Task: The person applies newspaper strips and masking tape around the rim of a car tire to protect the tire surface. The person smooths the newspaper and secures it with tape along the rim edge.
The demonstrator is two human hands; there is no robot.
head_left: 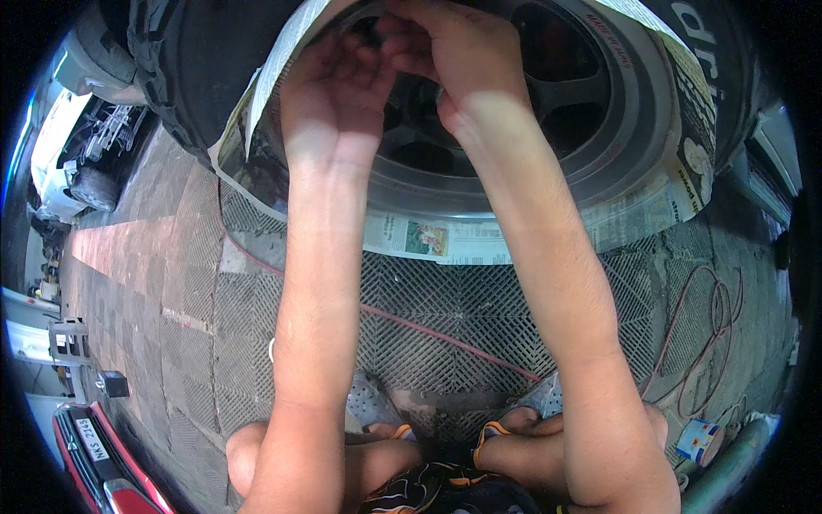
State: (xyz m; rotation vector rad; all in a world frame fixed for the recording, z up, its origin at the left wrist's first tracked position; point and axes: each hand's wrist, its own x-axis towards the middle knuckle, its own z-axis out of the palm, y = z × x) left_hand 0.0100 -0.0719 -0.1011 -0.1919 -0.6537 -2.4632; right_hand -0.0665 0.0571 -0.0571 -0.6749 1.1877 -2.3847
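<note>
A dark wheel rim with broad spokes fills the top of the view, inside a black tire with pale raised lettering. Sheets of newspaper ring the rim and cover part of the tire. My left hand is in front of the rim's left side, palm turned toward me, fingers loosely bent and apart, nothing visible in it. Higher up, my right hand reaches across the rim with its fingers curled toward the left hand. Shade covers those fingertips, and whatever they hold, if anything, cannot be made out.
Grid-patterned floor tiles lie below, crossed by a thin red hose. More hose is coiled at the right near a small can. A red car part with a plate lies lower left; a white vehicle stands far left.
</note>
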